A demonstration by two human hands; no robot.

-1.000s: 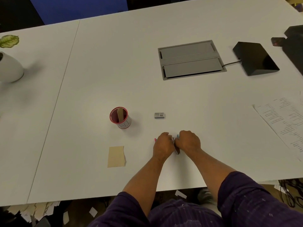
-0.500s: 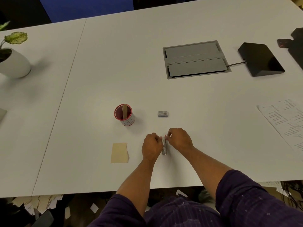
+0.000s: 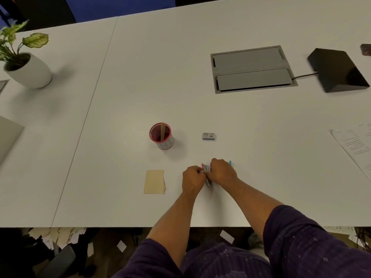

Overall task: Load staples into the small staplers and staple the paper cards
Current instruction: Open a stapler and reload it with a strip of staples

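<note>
"BI" on the cup [image 3: 165,144]

We see a matt white smooth bench [image 3: 241,121], a matt tan paper card [image 3: 154,181], a shiny metal stapler [image 3: 208,173] w/ pink plastic, a glossy black wedge [image 3: 339,70], a wood stick [image 3: 162,131] in a red-lined cup [image 3: 161,136].

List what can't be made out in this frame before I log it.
- Stapler, head view: mostly covered by the left hand and right hand; whether staples are loaded cannot be seen.
- Blue item: only a tip shows past the right hand.
- Small box: label too small to read.
- Printed sheet: cut off by the right edge, text illegible.
</note>
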